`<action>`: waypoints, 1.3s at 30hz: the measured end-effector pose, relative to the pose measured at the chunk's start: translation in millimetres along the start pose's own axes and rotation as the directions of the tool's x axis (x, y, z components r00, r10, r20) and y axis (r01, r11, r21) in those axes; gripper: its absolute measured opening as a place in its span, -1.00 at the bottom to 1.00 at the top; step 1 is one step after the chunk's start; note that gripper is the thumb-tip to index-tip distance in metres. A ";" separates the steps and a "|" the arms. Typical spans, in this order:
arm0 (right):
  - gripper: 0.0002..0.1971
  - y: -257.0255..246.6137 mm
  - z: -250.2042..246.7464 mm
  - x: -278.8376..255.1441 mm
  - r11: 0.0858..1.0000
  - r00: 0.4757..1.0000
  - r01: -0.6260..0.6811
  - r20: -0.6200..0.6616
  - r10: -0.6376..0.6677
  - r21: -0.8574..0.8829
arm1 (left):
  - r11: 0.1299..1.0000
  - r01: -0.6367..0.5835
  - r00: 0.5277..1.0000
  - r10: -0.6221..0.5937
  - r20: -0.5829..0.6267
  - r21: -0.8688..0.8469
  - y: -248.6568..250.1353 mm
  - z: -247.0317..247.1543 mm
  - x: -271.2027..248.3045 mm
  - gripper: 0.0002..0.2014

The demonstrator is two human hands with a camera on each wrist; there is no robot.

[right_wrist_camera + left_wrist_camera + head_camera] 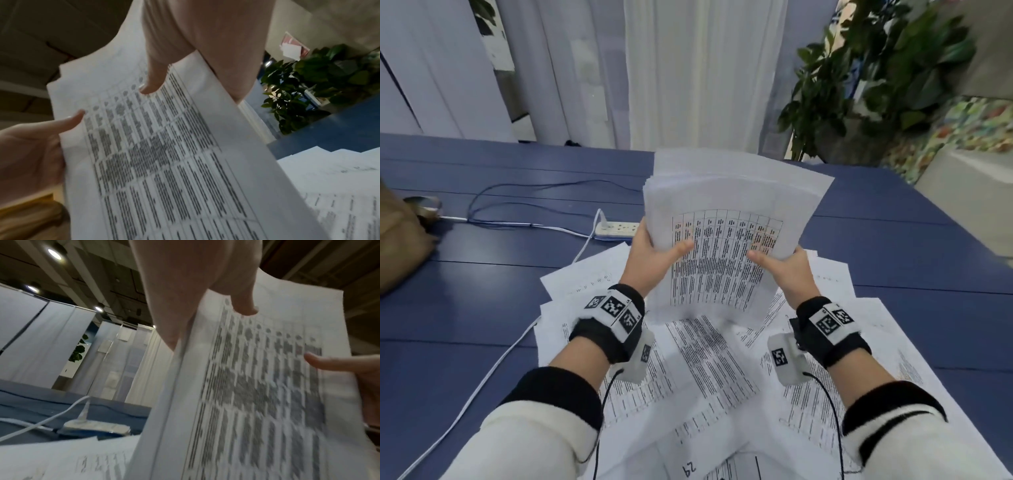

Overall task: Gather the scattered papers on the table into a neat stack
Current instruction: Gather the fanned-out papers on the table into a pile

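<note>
Both hands hold a bundle of printed sheets (726,246) upright above the blue table (482,291). My left hand (654,257) grips its left edge, thumb across the front page. My right hand (780,265) grips the right edge the same way. The bundle (257,386) fills the left wrist view, with my left thumb (244,305) pressed on the printed table. In the right wrist view the right thumb (154,81) lies on the bundle (164,162). Several loose papers (698,370) lie fanned out on the table beneath my hands.
A white power strip (616,229) with white and dark cables lies behind the papers at centre left. A brown bag (400,240) sits at the table's left edge. A leafy plant (859,85) stands beyond the far right corner. White curtains hang behind.
</note>
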State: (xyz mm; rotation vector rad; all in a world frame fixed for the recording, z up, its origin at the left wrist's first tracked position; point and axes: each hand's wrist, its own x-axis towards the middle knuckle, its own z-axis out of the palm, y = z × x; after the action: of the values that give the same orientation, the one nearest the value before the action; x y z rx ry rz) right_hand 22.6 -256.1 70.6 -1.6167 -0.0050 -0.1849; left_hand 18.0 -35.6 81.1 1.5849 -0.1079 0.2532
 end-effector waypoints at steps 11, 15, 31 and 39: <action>-0.70 -4.9 -3.6 11.9 0.997 0.999 0.024 0.029 -0.022 -0.068 | 0.938 -0.344 0.924 0.346 -0.161 0.039 72.6 3.7 37.6 -0.86; -0.70 2.1 -6.9 16.4 0.998 1.000 -0.003 0.009 0.004 -0.062 | 0.960 -0.258 0.958 0.239 -0.160 -0.108 62.1 6.9 36.8 -0.90; -0.46 55.9 29.8 6.0 0.870 0.897 -0.374 0.114 0.427 -0.320 | 0.810 0.476 0.827 -0.544 0.139 0.341 -90.3 -62.9 -46.2 -0.72; -0.58 116.1 24.3 -7.1 0.728 0.833 -0.481 0.002 0.553 -0.488 | 0.226 0.831 0.539 -0.552 -0.636 0.508 -135.3 -139.1 -79.7 -0.12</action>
State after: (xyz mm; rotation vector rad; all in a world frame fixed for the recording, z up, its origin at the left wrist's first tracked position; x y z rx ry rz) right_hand 31.9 -237.8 -46.4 -2.0482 0.4106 0.4086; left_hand -41.8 100.2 -67.1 2.2544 1.1895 -0.2411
